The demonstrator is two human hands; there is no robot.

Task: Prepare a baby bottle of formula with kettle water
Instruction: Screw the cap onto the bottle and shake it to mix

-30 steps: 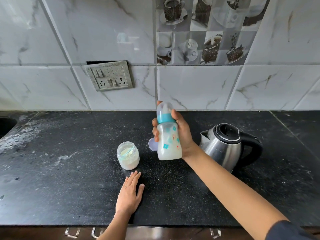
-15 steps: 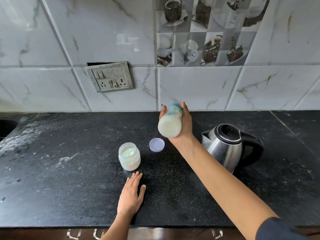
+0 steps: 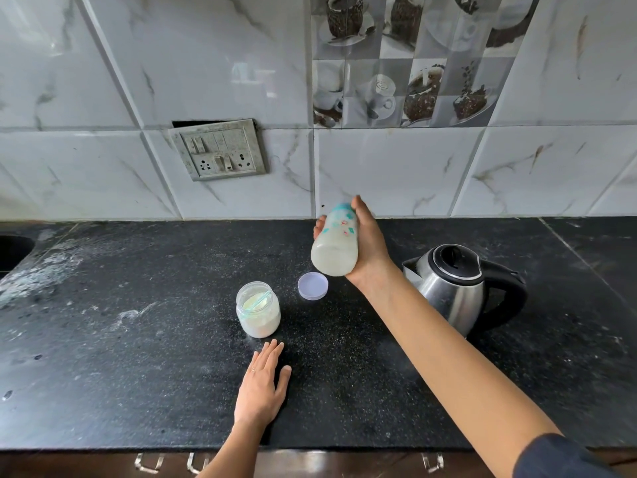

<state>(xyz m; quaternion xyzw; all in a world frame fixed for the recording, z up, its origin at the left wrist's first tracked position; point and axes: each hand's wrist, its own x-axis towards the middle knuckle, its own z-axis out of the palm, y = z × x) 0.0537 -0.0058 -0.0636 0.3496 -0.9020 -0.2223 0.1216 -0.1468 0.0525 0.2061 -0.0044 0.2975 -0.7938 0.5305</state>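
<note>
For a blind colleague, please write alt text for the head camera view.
The right hand holds a baby bottle of milky formula tilted above a black counter. The left hand rests flat near an open powder jar; its lid and a steel kettle stand nearby.

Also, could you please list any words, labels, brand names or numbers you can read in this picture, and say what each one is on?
None can be read.
Baby bottle: coloured printed shapes only, no legible words.
Wall tile's white cup: a round emblem, too blurred.
Kettle, formula jar, switch plate: no text visible.
</note>
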